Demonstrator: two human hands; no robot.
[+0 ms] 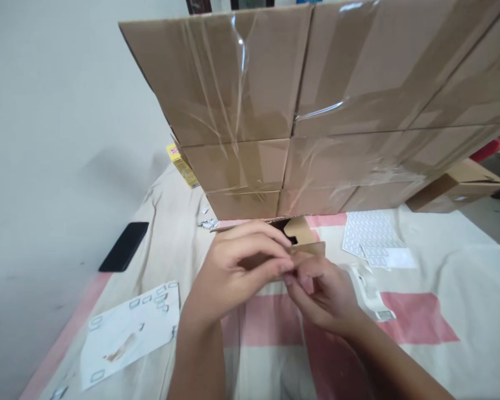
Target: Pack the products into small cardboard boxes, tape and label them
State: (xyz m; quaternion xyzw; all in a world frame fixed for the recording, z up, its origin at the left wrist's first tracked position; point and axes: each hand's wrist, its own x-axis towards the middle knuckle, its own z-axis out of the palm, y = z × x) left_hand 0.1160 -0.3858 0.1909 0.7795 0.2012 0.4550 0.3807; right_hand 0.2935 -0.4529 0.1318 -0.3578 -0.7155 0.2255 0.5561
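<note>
My left hand (239, 272) and my right hand (327, 289) meet at the fingertips over the middle of the cloth. Thumb and fingers of both are pinched together. Whatever they may hold is hidden or too small to make out. Just behind them is a small brown cardboard box (306, 230) with its flaps up, partly covered by my hands. To the right of my right hand, and partly behind it, lies a white tape dispenser (369, 294).
A tall stack of taped cardboard boxes (254, 166) stands close behind my hands. Label sheets (373, 239) lie right of centre. At left are a black phone (124, 247) and a white sheet with stickers (129, 333). A yellow box (184, 169) and an open carton (454, 186) flank the stack.
</note>
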